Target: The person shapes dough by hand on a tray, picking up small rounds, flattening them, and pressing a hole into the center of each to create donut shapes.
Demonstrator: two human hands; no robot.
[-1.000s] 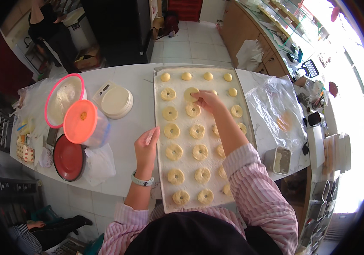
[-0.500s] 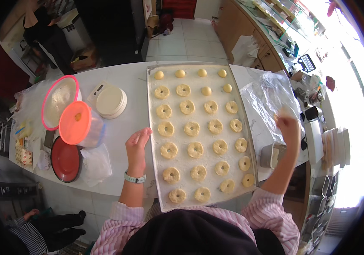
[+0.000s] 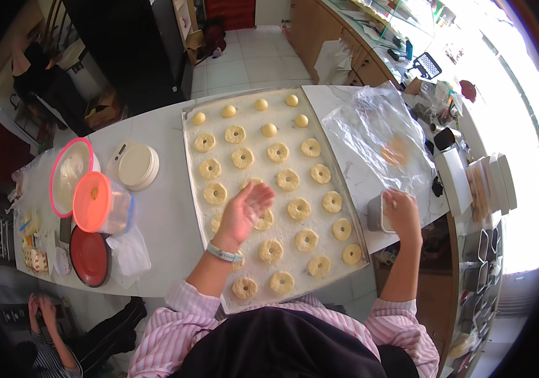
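A large floured metal tray [image 3: 317,288] lies before me, bearing several dough rings [image 3: 287,180] and, at its far end, several smooth dough balls [image 3: 269,130]. Above the tray's left-middle part is my left hand [image 3: 248,213], open, palm turned up and inward with its fingers stretched out; no object shows in it. It covers some of the rings. At the tray's right side, my right hand [image 3: 403,215] reaches over a small grey container [image 3: 374,216] with its fingers curled closed at the rim. Whatever those fingers hold is hidden.
Clear plastic sheeting [image 3: 376,123] with a round orange patch [image 3: 395,152] covers the table's right side. To the left are a kitchen scale [image 3: 137,166], a pink-rimmed bowl [image 3: 68,179], an orange-lidded tub [image 3: 91,203] and a red dish [image 3: 89,259]. Another person [image 3: 55,343] is at the lower left.
My left hand has left the tray's left edge and moved right, over the rings. My right hand has come down from beside the plastic sheeting to the grey container. The whole view has shifted.
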